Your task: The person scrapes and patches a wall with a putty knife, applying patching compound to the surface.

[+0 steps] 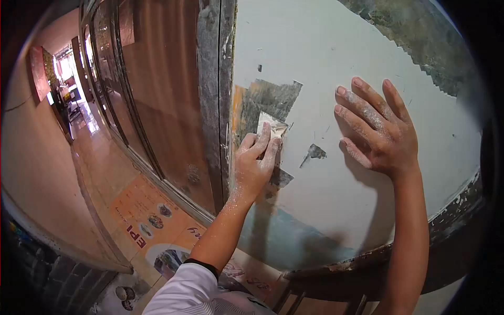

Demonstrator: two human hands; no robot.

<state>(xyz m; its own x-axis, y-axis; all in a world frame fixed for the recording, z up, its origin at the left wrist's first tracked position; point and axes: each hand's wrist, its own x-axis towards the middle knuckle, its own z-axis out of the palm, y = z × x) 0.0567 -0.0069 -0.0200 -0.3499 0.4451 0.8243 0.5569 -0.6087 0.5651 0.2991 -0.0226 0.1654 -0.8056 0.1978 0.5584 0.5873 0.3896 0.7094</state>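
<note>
Sandpaper (272,126), a small pale folded piece, lies pressed flat against the white wall (336,47) close to the wall's left edge, about halfway up. It sits at the lower right corner of a large grey bare patch (270,97) where the paint is gone. The left hand (254,163) holds it there: the fingers are closed together and stretched upward over the piece, with the fingertips on it and the palm below. White dust covers this hand and its wrist.

The right hand (380,131) is spread wide and holds nothing. Its palm and dusty fingers rest flat on the white paint, well to the right of the sandpaper. Between the two hands lies a small dark chip (315,152) in the paint, and a second bare spot (281,178) shows just beside the left palm.

The wall's left edge meets a worn grey post (212,105), very near the left hand, so there is little room on that side. To the right and above, the white paint runs on broadly, as far as a ragged unpainted area (415,31) in the upper right corner. A dark flaking band (457,210) marks the lower edge.

Left of the post stands a glass door (157,79) with brown cloth behind it, and a tiled floor (89,173) runs away along it, carrying an orange printed sheet (152,220). A white sleeve (191,281) covers the left upper arm.
</note>
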